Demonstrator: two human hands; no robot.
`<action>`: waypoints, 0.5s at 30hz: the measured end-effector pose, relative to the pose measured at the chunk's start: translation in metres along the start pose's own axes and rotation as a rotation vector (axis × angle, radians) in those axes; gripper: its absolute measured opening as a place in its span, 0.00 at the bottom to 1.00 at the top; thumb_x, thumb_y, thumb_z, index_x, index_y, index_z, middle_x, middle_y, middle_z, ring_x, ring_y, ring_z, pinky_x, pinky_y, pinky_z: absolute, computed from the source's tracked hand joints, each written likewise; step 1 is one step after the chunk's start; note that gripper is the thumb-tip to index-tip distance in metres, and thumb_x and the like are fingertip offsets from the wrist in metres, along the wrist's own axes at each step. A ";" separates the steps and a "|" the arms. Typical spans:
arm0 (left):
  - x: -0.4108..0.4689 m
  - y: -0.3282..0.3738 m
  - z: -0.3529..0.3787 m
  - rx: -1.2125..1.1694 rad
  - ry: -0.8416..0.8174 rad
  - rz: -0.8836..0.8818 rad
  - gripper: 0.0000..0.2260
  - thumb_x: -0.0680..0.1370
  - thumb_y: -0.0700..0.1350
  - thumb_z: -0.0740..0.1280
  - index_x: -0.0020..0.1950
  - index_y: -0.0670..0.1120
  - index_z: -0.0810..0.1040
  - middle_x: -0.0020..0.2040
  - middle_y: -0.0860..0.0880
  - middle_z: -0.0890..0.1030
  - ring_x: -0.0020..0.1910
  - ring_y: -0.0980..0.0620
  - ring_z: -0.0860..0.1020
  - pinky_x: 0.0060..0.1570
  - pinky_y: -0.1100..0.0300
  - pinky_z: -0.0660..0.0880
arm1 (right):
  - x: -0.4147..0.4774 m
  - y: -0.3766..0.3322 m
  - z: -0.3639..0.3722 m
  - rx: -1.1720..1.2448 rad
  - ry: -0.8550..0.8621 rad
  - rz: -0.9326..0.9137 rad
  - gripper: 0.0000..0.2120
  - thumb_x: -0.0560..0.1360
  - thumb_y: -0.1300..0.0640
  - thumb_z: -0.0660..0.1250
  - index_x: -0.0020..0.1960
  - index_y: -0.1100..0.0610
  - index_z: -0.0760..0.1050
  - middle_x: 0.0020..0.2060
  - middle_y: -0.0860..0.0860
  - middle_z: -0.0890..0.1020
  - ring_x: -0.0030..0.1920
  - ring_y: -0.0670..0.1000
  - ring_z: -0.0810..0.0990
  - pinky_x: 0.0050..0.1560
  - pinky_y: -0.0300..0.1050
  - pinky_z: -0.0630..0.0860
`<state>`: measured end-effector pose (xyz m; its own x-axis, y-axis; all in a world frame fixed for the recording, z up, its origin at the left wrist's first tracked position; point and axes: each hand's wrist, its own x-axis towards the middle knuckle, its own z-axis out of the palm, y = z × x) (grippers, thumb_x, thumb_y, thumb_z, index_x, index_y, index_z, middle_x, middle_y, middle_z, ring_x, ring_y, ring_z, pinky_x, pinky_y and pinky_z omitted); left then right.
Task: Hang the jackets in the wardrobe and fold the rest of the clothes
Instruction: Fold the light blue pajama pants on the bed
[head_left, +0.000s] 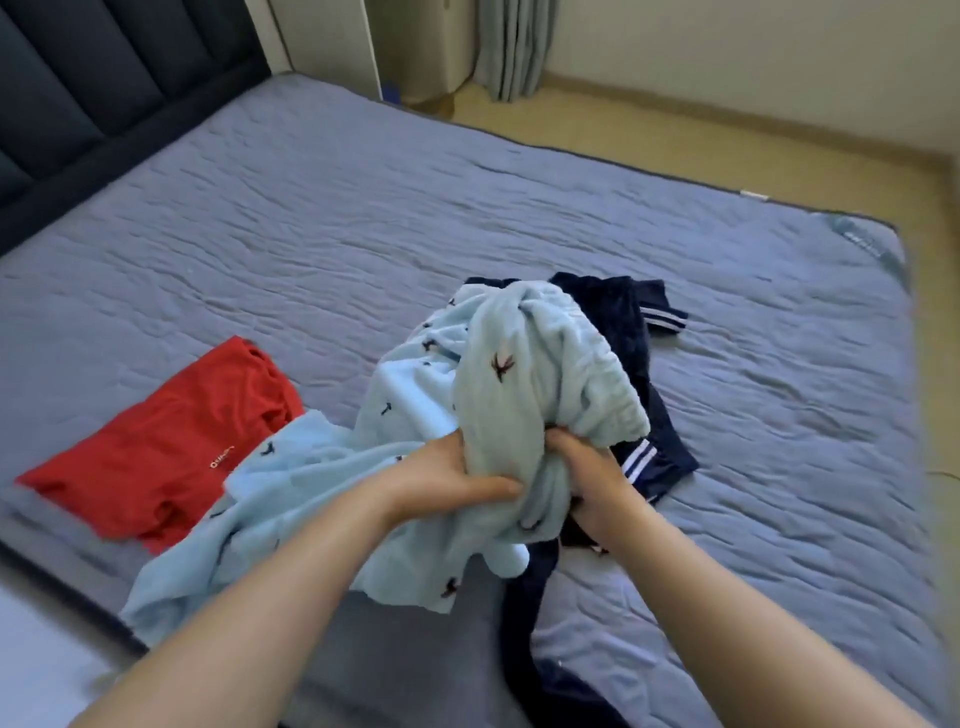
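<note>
A bunched light blue fleece garment (524, 374) with small dark motifs is lifted off the bed. My left hand (447, 483) grips its left side and my right hand (592, 478) grips its right side, fingers buried in the cloth. More light blue fleece (291, 499) trails down to the left over the bed's near edge. Under and behind it lies a navy garment with white stripes (644, 332), part of it hanging over the near edge. A red garment (171, 447) lies flattened on the bed at the left.
The grey-blue quilted bed (363, 218) stretches far back and to the right. A dark padded headboard (78, 98) stands at the left. Beyond the bed are a beige floor (727, 140), a grey curtain (514, 47) and a white panel.
</note>
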<state>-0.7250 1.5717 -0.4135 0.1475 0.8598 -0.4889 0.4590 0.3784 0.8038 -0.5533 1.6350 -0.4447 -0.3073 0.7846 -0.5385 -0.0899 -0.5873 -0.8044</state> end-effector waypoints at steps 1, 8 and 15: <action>0.006 0.012 0.029 0.040 0.048 0.003 0.27 0.73 0.52 0.73 0.70 0.52 0.70 0.63 0.59 0.73 0.63 0.62 0.71 0.57 0.74 0.68 | -0.011 0.000 -0.029 -0.033 0.018 -0.010 0.07 0.73 0.65 0.68 0.50 0.59 0.80 0.41 0.56 0.85 0.44 0.55 0.85 0.36 0.43 0.80; 0.088 0.098 0.227 -0.191 -0.289 0.081 0.27 0.75 0.62 0.63 0.71 0.53 0.66 0.66 0.59 0.73 0.62 0.65 0.72 0.62 0.66 0.67 | -0.058 0.012 -0.267 0.137 0.461 -0.036 0.15 0.74 0.59 0.66 0.60 0.58 0.78 0.53 0.59 0.83 0.53 0.59 0.82 0.51 0.56 0.79; 0.197 -0.005 0.284 1.129 -0.098 0.139 0.26 0.77 0.46 0.63 0.75 0.50 0.59 0.75 0.45 0.60 0.74 0.46 0.56 0.71 0.36 0.51 | -0.020 0.132 -0.372 -0.191 0.671 0.224 0.20 0.71 0.62 0.72 0.62 0.59 0.72 0.58 0.61 0.80 0.55 0.62 0.80 0.58 0.63 0.75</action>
<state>-0.4491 1.6416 -0.6098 0.3038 0.8207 -0.4839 0.9517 -0.2852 0.1137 -0.2063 1.6156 -0.6330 0.3529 0.6387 -0.6838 0.0923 -0.7510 -0.6538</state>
